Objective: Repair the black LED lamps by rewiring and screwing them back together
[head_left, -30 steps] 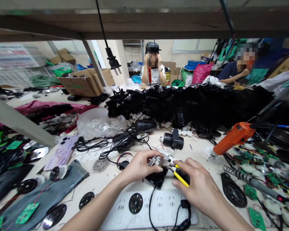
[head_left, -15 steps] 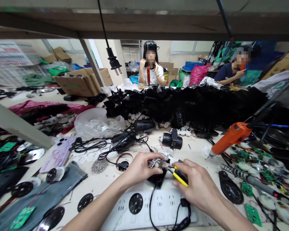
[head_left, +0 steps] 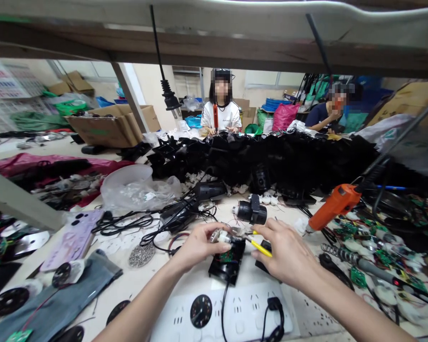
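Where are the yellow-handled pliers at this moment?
In the head view, just right of centre, the yellow-handled pliers are in the right hand, beyond the white power strip.

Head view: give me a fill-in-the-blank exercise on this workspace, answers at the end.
1. The right hand holds pliers with ____ handles.
2. A round black disc lies on top of the white ____.
3. The electric screwdriver beyond the right hand has an ____ casing.
4. The purple mobile phone lies on the person's ____ side.

Missing words: yellow; power strip; orange; left.
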### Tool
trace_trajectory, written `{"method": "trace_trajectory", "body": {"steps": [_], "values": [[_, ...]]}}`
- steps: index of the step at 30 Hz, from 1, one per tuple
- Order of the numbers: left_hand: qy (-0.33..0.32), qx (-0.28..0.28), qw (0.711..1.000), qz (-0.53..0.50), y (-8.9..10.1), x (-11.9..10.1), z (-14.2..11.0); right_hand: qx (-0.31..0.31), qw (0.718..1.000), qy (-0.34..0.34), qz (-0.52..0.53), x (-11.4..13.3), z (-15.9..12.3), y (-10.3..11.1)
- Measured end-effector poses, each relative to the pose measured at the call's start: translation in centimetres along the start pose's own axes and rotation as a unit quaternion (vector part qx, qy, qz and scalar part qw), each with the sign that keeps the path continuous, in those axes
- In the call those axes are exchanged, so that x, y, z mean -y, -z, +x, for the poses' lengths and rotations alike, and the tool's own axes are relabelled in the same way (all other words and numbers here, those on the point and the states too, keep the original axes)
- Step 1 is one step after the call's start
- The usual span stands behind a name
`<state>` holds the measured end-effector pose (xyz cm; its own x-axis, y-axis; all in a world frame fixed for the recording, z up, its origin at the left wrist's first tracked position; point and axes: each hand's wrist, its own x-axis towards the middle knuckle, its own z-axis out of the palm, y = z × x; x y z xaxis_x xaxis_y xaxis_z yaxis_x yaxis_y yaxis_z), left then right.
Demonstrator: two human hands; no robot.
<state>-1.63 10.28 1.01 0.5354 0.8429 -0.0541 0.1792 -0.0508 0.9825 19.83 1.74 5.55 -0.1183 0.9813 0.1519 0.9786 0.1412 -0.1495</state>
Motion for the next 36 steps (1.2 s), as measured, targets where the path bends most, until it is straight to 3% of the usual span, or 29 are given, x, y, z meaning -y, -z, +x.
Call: {"method": "trace_trajectory", "body": {"steps": [3, 20, 24, 29, 33, 36], "values": [[-0.027, -0.005, 0.999, 0.019, -0.1, 0.1, -0.2, 0.057, 0.998, -0.003, 0.032, 1.0, 0.6, 0.0], [-0.067, -0.034, 0.989, 0.124, -0.3, 0.6, -1.0, 0.177, 0.97, -0.045, 0.159, 1.5, 1.7, 0.8], [-0.06, -0.05, 0.987, 0.143, -0.2, 0.7, -1.1, 0.163, 0.977, -0.052, 0.13, 2.1, 1.9, 0.4], [-0.048, -0.027, 0.989, 0.137, 0.1, 0.9, -1.0, 0.142, 0.988, -0.036, 0.054, 2.8, 1.5, -0.2], [-0.003, -0.008, 0.999, 0.033, 0.3, 1.0, -1.0, 0.053, 0.995, 0.065, -0.056, 2.6, 1.3, -1.0], [0.05, 0.016, 0.998, -0.034, 0.7, 1.0, -0.9, -0.034, 0.981, 0.147, -0.119, 2.2, 1.4, -1.6]]}}
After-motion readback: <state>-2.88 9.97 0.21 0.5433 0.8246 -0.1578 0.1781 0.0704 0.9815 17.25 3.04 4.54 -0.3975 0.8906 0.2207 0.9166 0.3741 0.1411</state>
